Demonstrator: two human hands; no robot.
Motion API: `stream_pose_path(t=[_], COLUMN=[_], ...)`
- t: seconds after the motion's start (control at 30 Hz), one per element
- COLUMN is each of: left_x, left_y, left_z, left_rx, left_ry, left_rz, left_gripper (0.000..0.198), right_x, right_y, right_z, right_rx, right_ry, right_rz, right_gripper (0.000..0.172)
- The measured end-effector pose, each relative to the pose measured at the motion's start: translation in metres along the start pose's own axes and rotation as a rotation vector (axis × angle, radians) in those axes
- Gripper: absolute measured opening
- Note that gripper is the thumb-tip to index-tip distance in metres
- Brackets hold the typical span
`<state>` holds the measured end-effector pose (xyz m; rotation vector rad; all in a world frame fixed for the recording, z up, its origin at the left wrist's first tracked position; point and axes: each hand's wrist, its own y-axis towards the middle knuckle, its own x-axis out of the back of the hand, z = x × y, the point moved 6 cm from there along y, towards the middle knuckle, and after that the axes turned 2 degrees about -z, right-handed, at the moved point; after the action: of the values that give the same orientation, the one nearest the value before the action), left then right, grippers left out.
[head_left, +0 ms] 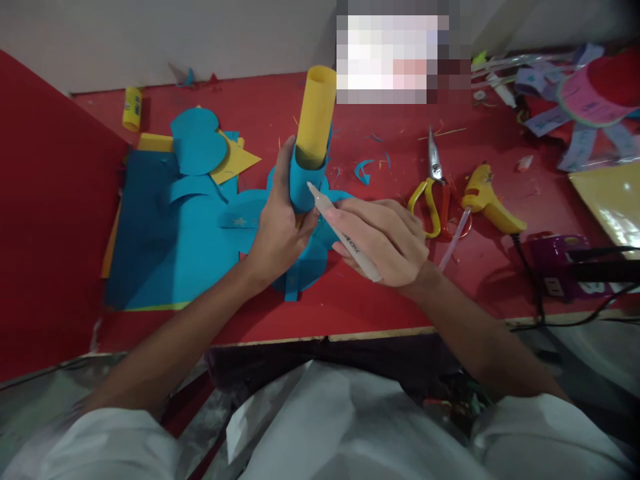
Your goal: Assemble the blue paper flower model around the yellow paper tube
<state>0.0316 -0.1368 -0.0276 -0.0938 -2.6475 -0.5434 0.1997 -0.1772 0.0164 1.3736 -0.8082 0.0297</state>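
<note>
A yellow glue stick (132, 109) is resting beyond the blue paper sheets (200, 247); the left hand (280, 227) is gripping a yellow paper tube (317, 117) with a blue band (303, 188) around it, above blue rounded cutouts (306, 261); the right hand (387, 233) is pinching a white marker (356, 252), its tip meeting the band; scissors (434, 190) and a yellow glue gun (493, 200) are lying rightward.

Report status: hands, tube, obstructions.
Left hand grips tube. Right hand holds marker, tip at tube's blue part. No obstruction seen at tip; scissors, glue gun off right.
</note>
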Motion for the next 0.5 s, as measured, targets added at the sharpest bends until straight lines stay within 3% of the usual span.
stream_pose_path(t=[0.17, 0.5], left_x=[0.0052, 0.0033], left_y=[-0.0019, -0.0001], left_z=[-0.0008, 0.0021], left_rx=[-0.007, -0.019], left_ry=[0.067, 0.081], left_rz=[-0.078, -0.045], left_gripper=[0.073, 0.085], right_x=[0.0004, 0.0038], right_y=[0.006, 0.0072], right_z=[0.0027, 0.0036], right_rx=[0.031, 0.021], right_ry=[0.03, 0.064], right_rz=[-0.052, -0.089], right_gripper=[0.039, 0.039])
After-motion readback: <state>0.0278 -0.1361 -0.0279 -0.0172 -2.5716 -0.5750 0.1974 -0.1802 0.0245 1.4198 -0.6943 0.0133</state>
